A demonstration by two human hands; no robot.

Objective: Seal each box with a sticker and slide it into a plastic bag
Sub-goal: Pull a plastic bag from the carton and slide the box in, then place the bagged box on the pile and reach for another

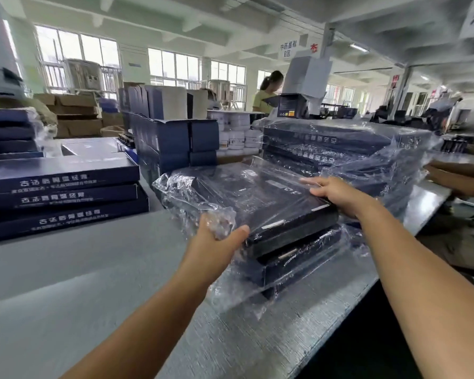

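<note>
The box (271, 198) is dark and flat, and it is already inside a clear plastic bag (186, 192). It sits on top of a small pile of bagged boxes (298, 258) on the grey table (93, 296). I cannot tell if its sticker is on.

The left hand (219, 236) grips the near corner of the box through the bag, with the thumb on top and crinkled plastic bunched over the fingers. The right hand (337, 195) is at the far right side of the box, with its fingers lying straight and flat on top.

A few things could go wrong. Plastic on plastic is slippery, so the box could slide off the pile if one hand pushes harder than the other. The pile looks a bit crooked and sits near the right edge of the table, so a hard push could knock it over the side. The loose plastic on the left could get caught under the box and tear. If the bag's mouth is left open, the box could slip back out.

A stack of blue boxes (60, 195) with no bags waits on the left. A taller stack of bagged boxes (340, 143) stands just behind. Another person's hand (449, 179) is at the right.
</note>
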